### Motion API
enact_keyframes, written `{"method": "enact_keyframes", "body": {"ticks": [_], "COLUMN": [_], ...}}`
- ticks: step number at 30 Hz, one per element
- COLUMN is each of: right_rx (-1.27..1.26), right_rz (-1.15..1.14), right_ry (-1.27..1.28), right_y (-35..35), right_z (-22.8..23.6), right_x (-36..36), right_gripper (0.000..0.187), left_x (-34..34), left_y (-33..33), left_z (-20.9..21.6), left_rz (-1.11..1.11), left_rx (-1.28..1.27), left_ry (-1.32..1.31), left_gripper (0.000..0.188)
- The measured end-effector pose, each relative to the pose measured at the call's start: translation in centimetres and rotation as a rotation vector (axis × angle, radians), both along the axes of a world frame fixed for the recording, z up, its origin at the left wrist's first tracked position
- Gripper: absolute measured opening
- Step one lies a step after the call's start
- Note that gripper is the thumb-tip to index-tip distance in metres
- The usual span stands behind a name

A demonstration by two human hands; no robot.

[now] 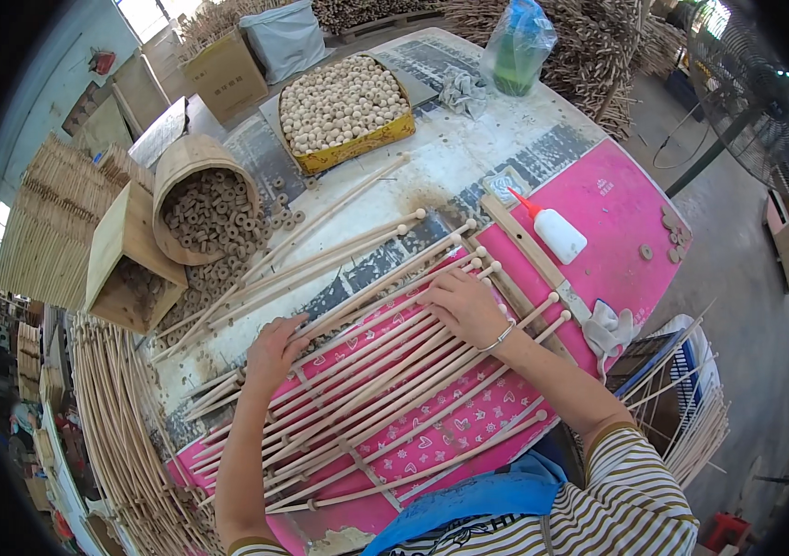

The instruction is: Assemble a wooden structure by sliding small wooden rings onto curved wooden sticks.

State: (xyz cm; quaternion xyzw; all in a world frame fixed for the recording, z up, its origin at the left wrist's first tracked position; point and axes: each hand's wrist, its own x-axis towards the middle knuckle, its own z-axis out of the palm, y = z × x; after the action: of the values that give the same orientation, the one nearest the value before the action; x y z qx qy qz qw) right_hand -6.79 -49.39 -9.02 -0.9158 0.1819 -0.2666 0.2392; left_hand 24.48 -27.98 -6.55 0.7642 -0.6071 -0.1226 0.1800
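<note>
- A blue cloth [478, 500] lies across the person's lap at the lower edge, over a striped shirt [626, 505]
- Just beyond it a row of long wooden sticks [385, 398], each with a round bead on its far end, lies fanned out on a pink patterned sheet [431, 443] that covers the near part of the table [468, 148]
- The left hand [274, 350] rests palm down on the sticks near their left side, fingers loosely spread and pressing rather than gripping; nothing is closed inside it
- The right hand [462, 304] lies flat over the beaded ends of the middle sticks, fingers curled lightly on top of them; a thin bracelet sits on the wrist, and the hand grasps nothing that can be seen
- More beaded sticks [320, 250] lie loose further up the table, slanting toward the left
- A flat wooden strip [529, 248] lies just right of the right hand, and a white glue bottle [556, 232] with a red tip lies beside it on a plain pink sheet [607, 222]
- A white glove [609, 329] is crumpled at the table's right edge
- A round wooden tub [204, 208] of small brown rings stands left of the sticks, with rings spilled around it and an open wooden box [126, 255] touching it
- A yellow tray [343, 107] heaped with pale wooden balls sits at the far side, with a grey rag [462, 91] and a green bottle in a clear bag [517, 46] to its right
- Bundles of bare sticks [121, 435] crowd the floor on the left, more stand in a blue crate [681, 389] on the right
</note>
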Motion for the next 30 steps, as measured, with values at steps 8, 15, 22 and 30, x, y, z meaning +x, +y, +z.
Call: {"method": "enact_keyframes", "body": {"ticks": [8, 15, 22, 30], "right_rx": [-0.126, -0.173, -0.195, -0.066], "right_rz": [-0.130, 0.021, 0.028, -0.031], "right_ry": [0.066, 0.239, 0.182, 0.053], "right_y": [-3.8, -7.1, -11.0, -12.5], "right_z": [0.1, 0.6, 0.9, 0.4], "right_x": [-1.3, -1.8, -3.5, -2.9], "right_gripper": [0.025, 0.022, 0.020, 0.016], "left_x": [-1.1, -1.0, -0.8, -0.7], "left_y": [-1.0, -2.2, -3.5, -3.6], "left_z": [-0.1, 0.4, -0.2, -0.8], "left_rz": [-0.108, 0.019, -0.048, 0.066], "left_rx": [-0.006, 0.102, -0.051, -0.096], "left_ry": [0.041, 0.239, 0.166, -0.141], "left_gripper": [0.030, 0.029, 0.025, 0.015]}}
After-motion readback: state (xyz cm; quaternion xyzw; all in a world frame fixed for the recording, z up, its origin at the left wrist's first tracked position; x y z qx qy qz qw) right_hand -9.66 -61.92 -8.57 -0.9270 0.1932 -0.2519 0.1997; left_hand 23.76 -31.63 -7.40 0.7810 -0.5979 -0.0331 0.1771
